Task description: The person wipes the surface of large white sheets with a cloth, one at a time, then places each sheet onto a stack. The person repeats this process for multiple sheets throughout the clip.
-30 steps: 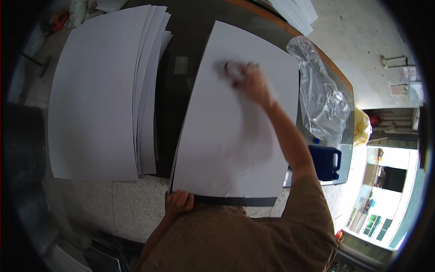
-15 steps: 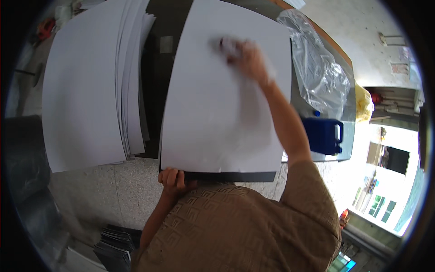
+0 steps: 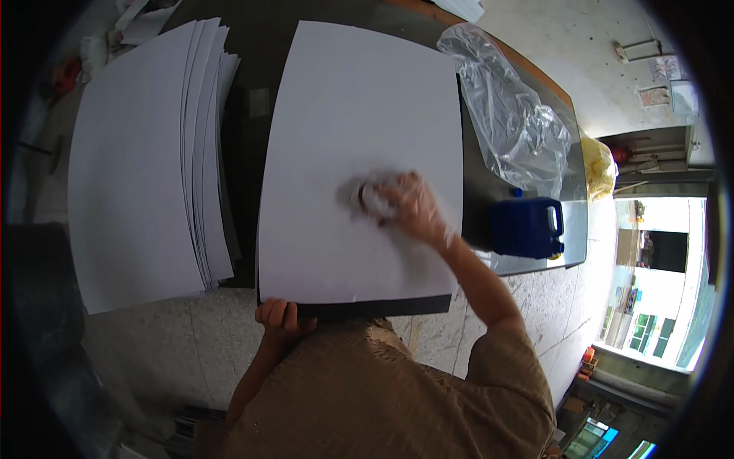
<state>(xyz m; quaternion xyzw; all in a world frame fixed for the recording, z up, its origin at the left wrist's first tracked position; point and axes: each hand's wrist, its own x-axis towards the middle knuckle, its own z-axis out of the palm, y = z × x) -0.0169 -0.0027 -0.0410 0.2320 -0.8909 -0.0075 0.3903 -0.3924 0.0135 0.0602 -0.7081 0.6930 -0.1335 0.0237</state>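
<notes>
A large white sheet (image 3: pixel 336 130) lies over a dark board (image 3: pixel 375 307), whose strip shows along the near edge. At the near left corner, my left hand (image 3: pixel 279 315) has its fingers curled over the board's edge. My right hand (image 3: pixel 413 210) is over the middle of the sheet, closed on a pale, rounded object with a dark edge (image 3: pixel 373 200). Motion blur hides what kind of thing this is. A thin clear glove seems to cover my right hand and wrist.
Left of the sheet is a stack of large white sheets (image 3: pixel 130 176). Crumpled clear plastic (image 3: pixel 512 115) lies on the dark table (image 3: pixel 252 46) to the right, near a blue jerrycan (image 3: pixel 524 227). A yellow bag (image 3: pixel 600 167) is beyond the table's right edge.
My right hand has moved from the far part of the sheet back to its middle, still holding the pale object. My left hand stays at the near left corner. The whole view has shifted slightly.
</notes>
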